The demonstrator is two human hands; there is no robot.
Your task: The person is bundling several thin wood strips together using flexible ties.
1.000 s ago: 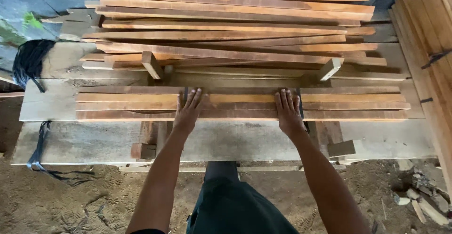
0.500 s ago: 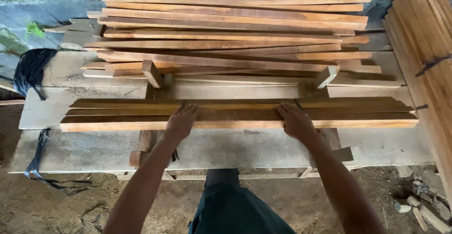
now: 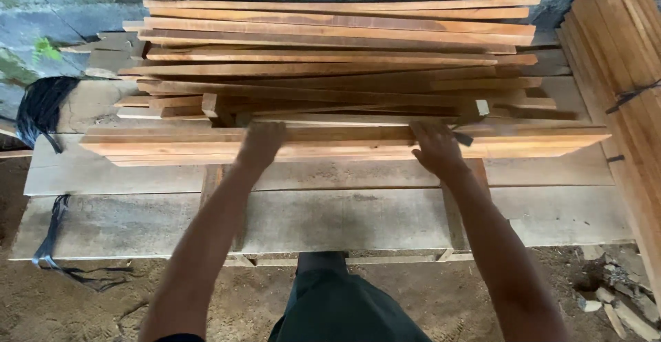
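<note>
Two bare hands are pressed down on a layer of long orange wood slats running across the middle of the frame. Left hand sits left of centre, fingers together and curled over the far edge of the slats, so it's gripping them. Right hand is right of centre, fingers a bit spread, lying flat on top of the same slats. Those slats rest on a pale plank workbench that fills the lower middle. Behind them, in the upper half, is a messy pile of more slats. Far right edge has a tied bundle of boards, and a black strap hangs at the left.
</note>
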